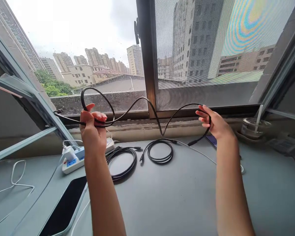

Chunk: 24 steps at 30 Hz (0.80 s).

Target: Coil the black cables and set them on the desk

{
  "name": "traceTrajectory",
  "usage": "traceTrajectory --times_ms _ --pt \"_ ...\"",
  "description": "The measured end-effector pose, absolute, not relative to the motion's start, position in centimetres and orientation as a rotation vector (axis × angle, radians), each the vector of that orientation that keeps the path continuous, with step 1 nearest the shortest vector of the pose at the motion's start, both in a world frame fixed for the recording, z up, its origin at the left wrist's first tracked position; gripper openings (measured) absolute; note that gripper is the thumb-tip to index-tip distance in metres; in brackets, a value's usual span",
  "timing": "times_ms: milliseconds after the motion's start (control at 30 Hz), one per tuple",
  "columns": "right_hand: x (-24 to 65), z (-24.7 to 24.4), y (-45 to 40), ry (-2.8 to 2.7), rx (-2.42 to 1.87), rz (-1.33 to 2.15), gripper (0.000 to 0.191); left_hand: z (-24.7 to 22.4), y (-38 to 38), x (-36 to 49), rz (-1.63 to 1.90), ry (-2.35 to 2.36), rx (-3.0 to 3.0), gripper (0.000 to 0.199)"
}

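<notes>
Cable [142, 98], black, one: held in the air above the desk [177, 196], before the window [147, 59], and strung between two bare hands set well apart. Left hand [93, 121]: closed on the cable, thumb and fingers wrapped about it; a round loop is raised above the fist, and a plug end [58, 112] is extended to its left. Right hand [215, 123]: the cable is held loosely among partly curled fingers; how firmly it is gripped cannot be told. Between the hands, the cable is bent into a hump and a sharp dip. From the right hand a second plug end [192, 143] is hung, tilted down. Coils, black, two: laid flat on the desk beyond the forearms, side by side; the left coil [131, 166] is partly hidden by the left arm, the right coil [160, 161] is shown whole. Power strip [72, 166], white, with chargers plugged in: placed left of the left forearm. Phone [66, 205], dark-screened: laid nearer, partly covered by the same arm. Second phone [211, 141]: mostly hidden behind the right wrist. Jar [252, 129], with a white stick: stood at the right, near the sill.
</notes>
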State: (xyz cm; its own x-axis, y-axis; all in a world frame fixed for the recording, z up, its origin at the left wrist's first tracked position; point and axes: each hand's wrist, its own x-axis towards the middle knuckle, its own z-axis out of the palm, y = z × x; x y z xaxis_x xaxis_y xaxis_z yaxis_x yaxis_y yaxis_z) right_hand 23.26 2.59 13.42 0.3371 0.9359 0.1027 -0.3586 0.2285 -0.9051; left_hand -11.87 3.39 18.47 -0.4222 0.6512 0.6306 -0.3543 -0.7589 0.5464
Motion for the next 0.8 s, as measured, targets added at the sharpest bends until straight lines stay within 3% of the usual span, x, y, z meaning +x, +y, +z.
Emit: traceTrajectory --times_ms 67,200,400,600,800 --pt "21.5 14.0 2.6 -0.810 -0.878 1.093 0.023 18.7 3.0 -11.0 2.153 0.383 1.267 0.009" --pt "17.5 14.6 2.7 -1.052 -0.788 1.306 0.038 18.8 2.5 -8.6 2.071 0.313 1.425 0.022" --pt "14.9 15.0 2.4 -1.165 -0.643 1.552 0.054 17.9 1.8 -7.3 1.646 0.693 1.837 0.032" --pt "16.4 15.8 1.4 -1.036 -0.701 1.296 0.033 17.9 1.1 -9.1 1.144 0.879 2.130 0.027" --pt "18.0 16.1 0.8 -0.942 -0.712 1.229 0.029 17.8 1.6 -9.8 1.095 0.963 2.337 0.026"
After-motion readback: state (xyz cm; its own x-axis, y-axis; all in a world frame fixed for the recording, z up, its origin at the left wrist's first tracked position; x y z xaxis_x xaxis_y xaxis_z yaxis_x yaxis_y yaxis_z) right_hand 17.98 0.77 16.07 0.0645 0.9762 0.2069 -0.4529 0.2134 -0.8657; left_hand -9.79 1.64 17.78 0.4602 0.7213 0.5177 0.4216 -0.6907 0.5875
